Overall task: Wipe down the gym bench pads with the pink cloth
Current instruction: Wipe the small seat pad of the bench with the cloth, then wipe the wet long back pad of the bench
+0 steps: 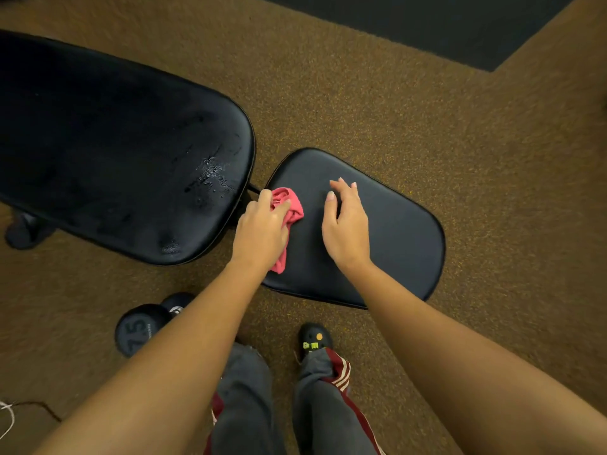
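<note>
Brown speckled gym flooring [361, 103] runs under everything, with a dark mat [460, 24] across the upper right of the frame. At centre, the left hand [261, 231] grips the bunched pink cloth [290, 205], fingers curled over it, and presses it onto the left edge of the small seat pad [394, 231]. Just beside it the right hand [346, 231] is spread and relaxed and holds nothing. Its fingertips are at or just above the pad's surface; I cannot tell whether they touch.

At upper left, the long back pad [115, 142] shows wet streaks and droplets near its closer end. The seat pad looks dry, so wiping there seems barely begun. The next move likely calls for sweeping the cloth rightward across the seat with even pressure, with the right hand lifted out of its path.

At lower left, a dumbbell [141, 330] end reads "25"; the smaller lettering beside it is too small to read.
</note>
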